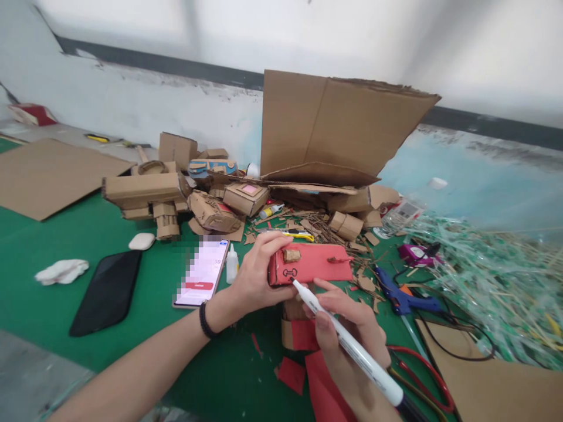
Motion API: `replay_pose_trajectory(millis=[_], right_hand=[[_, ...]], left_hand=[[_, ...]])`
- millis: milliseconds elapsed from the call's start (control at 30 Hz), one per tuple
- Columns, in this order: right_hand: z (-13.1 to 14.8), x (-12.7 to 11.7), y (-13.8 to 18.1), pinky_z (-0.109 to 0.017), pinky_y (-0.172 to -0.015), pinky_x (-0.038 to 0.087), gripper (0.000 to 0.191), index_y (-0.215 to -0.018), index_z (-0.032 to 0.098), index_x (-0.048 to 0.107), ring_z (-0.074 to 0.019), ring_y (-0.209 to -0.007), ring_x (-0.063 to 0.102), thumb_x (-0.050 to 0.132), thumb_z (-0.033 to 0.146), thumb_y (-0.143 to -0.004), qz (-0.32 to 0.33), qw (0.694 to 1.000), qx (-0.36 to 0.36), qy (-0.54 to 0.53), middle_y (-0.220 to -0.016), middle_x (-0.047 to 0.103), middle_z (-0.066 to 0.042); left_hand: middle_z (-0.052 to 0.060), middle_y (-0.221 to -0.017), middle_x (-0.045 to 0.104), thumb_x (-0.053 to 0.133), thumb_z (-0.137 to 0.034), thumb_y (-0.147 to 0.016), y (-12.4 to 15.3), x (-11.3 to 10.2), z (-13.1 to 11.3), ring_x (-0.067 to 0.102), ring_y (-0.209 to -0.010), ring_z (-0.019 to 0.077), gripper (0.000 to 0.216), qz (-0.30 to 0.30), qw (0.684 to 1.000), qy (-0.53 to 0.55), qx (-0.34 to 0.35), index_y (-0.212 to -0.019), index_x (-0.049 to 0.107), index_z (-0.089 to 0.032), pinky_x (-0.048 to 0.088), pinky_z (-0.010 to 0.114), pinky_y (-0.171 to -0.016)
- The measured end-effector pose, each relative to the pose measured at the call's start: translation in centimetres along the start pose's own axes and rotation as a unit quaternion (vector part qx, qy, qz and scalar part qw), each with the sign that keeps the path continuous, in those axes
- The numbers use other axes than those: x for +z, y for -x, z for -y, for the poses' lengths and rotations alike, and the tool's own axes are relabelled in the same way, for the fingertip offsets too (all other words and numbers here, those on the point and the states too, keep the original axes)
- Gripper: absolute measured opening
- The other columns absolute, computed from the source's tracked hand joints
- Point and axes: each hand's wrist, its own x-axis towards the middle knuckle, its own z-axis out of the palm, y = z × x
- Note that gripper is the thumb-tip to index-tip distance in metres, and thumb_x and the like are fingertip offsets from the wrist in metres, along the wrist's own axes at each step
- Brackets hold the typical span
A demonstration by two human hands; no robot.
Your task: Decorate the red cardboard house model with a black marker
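My left hand [248,272] is wrapped round the left end of a cardboard model piece covered in red paper [323,262], steadying it above the green table. A small bare cardboard block [291,255] sits on its red face, and below that is a black drawn shape like a dumbbell. In my right hand [363,319] is a white marker [369,366], its black tip touching or very near the red face beside the drawing. Under the piece, a cardboard part with a red strip [303,335] is partly hidden by my hands.
Left lie a dark phone [108,293], a lit phone [202,272] and a small glue bottle [232,266]. Behind are cardboard models [143,190], scraps and a yellow cutter [299,235]. A blue glue gun [402,293], red-handled scissors [422,372] and plastic strips [497,293] lie right.
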Motion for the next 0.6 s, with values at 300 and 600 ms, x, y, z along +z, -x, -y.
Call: replay_pose_trajectory(millis=[300,600], right_hand=[[-0.07,-0.01,0.09,-0.046,-0.090,0.076,0.008,-0.110,0.021,0.068,-0.0256,-0.089,0.088,0.069,0.017,-0.103,0.009,1.000,0.003,0.003,-0.084,0.082,-0.002],[0.09,0.05,-0.12,-0.044,-0.085,0.077,0.007,-0.109,0.021,0.067,-0.0261,-0.086,0.087,0.068,0.016,-0.103,-0.002,1.000,-0.005,0.011,-0.082,0.080,-0.002]], left_hand=[[0.016,-0.142,0.064,0.093,-0.045,-0.085,-0.19,0.07,-0.12,0.070,-0.130,0.0355,0.090,-0.004,1.000,0.006,0.008,-0.159,0.045,-0.027,0.063,0.051,-0.106],[0.017,-0.143,0.064,0.095,-0.042,-0.083,-0.05,0.02,0.00,0.070,-0.130,0.0364,0.093,-0.003,1.000,0.011,0.005,-0.160,0.044,-0.028,0.063,0.052,-0.107]])
